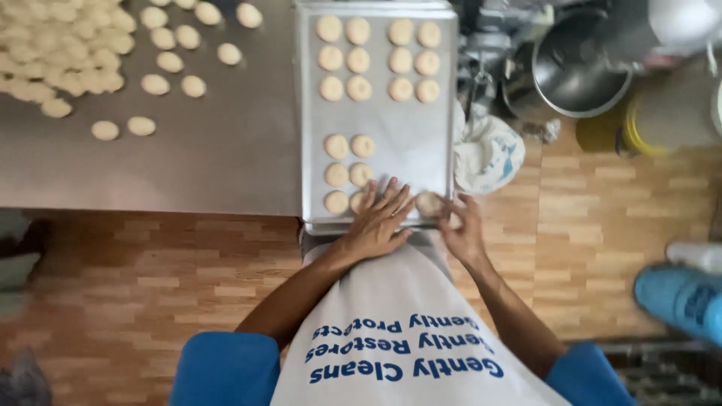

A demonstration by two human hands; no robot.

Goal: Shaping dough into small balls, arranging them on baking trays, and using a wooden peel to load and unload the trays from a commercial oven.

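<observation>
A metal baking tray [406,131] lies in front of me with rows of pale round dough pieces [359,88] on it. My left hand [378,219] rests flat, fingers spread, on the tray's near edge, beside a dough piece in the near left column [336,201]. My right hand [460,225] pinches one round dough piece [430,203] at the tray's near right corner. The far half of the tray holds four columns of dough; the near half holds two columns on its left side.
The tray sits at the right end of a steel table [226,150]. A heap of loose dough pieces [68,53] covers its far left. A crumpled white and blue bag [489,150], a metal bowl [579,68] and a yellow bucket [662,120] stand right. Wooden floor lies below.
</observation>
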